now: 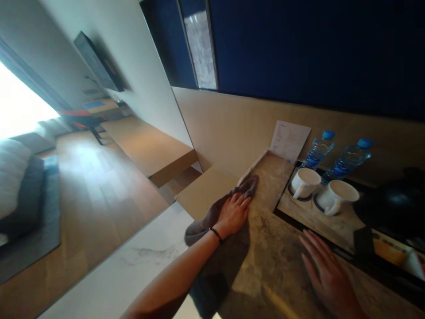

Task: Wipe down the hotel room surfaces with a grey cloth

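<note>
My left hand [234,214], a dark band on its wrist, lies flat on a grey-brown cloth [206,225]. Its fingers are stretched out and press the cloth against the left edge of a brown marbled countertop [275,248]. The cloth is bunched along that edge, and a part of it hangs down below my forearm. At the lower right, my right hand [327,270] is open, fingers extended, holding nothing. It is close to the front edge of a black-rimmed tray [310,221]; whether it touches the countertop I cannot tell.
On the tray stand two white mugs [338,195], two water bottles [318,153] with blue caps and a black rounded object [395,199]. A printed sheet [289,139] leans at the back wall. A white marbled surface [139,261] lies lower left; beyond are a wooden bench [149,146] and a bed.
</note>
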The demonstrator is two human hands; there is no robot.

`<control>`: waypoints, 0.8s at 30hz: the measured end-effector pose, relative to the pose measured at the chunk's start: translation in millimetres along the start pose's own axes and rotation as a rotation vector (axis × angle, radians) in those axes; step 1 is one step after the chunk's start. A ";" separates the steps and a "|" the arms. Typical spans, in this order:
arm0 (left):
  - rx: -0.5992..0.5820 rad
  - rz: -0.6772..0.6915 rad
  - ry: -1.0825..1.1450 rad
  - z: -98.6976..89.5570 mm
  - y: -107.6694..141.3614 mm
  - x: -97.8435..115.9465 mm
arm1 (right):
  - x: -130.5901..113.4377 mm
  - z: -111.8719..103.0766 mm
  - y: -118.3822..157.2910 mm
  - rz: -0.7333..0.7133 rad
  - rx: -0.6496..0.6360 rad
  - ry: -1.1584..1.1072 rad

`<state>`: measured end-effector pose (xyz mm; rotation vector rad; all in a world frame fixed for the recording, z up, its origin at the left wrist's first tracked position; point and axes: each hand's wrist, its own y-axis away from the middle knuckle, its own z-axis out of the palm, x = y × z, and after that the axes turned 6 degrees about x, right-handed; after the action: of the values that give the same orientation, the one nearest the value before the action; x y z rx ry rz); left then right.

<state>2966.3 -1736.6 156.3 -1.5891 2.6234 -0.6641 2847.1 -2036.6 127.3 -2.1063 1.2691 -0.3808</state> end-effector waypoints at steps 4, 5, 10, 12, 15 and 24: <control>0.064 -0.335 -0.203 -27.9 79.1 21.7 | 36.1 13.2 -49.4 0.015 -0.085 -0.035; 0.078 -0.414 -0.241 -32.1 96.7 32.3 | 46.0 19.0 -56.0 0.013 -0.130 -0.033; 0.166 -0.561 -0.200 -26.3 163.3 131.7 | 74.8 31.0 -47.6 -0.082 -0.212 -0.105; 0.180 -0.484 -0.077 -9.8 183.1 189.6 | 74.5 22.1 -37.2 -0.099 -0.159 -0.130; 0.139 -0.231 0.115 27.9 215.6 277.4 | 59.9 2.6 -21.1 -0.118 -0.065 -0.184; 0.233 0.217 0.215 46.6 274.1 280.5 | -64.3 -98.8 90.1 -0.043 -0.212 -0.500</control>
<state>2607.9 -1881.7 75.7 -1.2113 2.6836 -1.1301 2700.5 -2047.4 147.6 -2.2159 0.9996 0.2654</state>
